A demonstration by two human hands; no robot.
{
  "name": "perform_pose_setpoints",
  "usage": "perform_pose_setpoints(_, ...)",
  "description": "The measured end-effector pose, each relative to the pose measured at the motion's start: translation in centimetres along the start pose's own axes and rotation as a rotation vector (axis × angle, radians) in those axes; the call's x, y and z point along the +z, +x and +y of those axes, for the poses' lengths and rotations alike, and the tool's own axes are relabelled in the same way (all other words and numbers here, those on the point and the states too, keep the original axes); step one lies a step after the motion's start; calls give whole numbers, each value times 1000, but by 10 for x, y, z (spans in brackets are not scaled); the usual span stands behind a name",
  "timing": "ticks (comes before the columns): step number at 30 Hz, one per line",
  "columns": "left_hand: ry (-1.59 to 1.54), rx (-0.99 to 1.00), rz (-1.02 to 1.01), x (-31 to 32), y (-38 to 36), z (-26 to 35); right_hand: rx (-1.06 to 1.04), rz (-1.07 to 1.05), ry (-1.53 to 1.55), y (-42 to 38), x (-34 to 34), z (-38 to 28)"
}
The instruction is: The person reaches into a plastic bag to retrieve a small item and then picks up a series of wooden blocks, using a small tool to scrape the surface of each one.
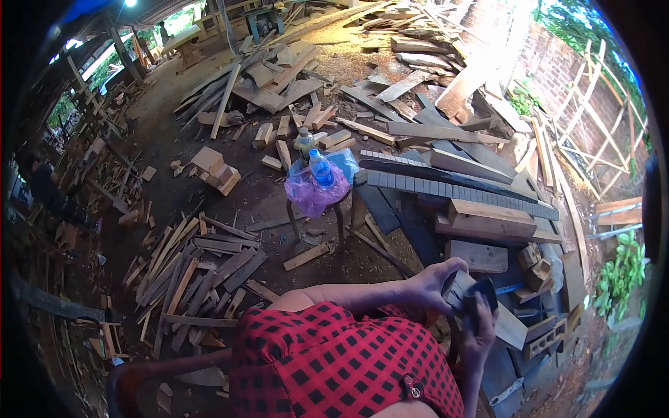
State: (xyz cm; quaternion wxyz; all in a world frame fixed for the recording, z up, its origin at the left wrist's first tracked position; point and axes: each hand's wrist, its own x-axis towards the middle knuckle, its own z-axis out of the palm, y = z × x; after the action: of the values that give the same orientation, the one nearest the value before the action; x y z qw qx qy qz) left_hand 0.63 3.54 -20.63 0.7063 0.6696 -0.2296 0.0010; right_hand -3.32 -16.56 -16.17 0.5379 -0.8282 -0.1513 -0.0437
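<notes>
Wood block (456,287) is lower R of ctr, held up btwn both hands in front of red/black checked shirt (348,359). L to R: pile of sticks (202,279) on ground; notched wood pc (214,169) further back; stool (339,224) w/ purple bag (322,198) on top & blue-capped bottle (321,169) in it. Next, L hand (440,285), thumb & fingers gripping block's near end. R hand (479,331) just beside, fingers curled round dark object (486,291), held against block; can't tell exactly what it is. Behind hands, stacked timber (491,221); slotted pc (546,339) lower R; leafy plant (622,275) far R.
</notes>
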Motion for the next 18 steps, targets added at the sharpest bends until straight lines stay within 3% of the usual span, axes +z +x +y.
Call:
perform_pose_setpoints(2,-38,-26,-3,2,-2,3,-194,-246,-236,7,6,-12)
perform_pose_setpoints(4,-71,-47,0,1,-3,3,-248,-255,-254,10,-2,-1)
perform_pose_setpoints(6,54,-1,2,0,-5,-2,-123,-159,-161,9,-23,31)
perform_pose_setpoints(8,67,-23,-1,0,-6,-3,98,99,-45,4,-61,103)
perform_pose_setpoints(10,92,-27,-4,-1,-7,-3,256,156,-243,-5,-140,201)
perform_pose_setpoints(12,90,-15,-13,-1,-9,-5,355,426,-351,-18,-176,223)
perform_pose_setpoints(16,90,-22,8,0,-12,-9,430,328,-399,-20,-208,253)
perform_pose_setpoints(18,81,-49,-5,-3,-16,-11,325,417,-986,-20,-194,274)
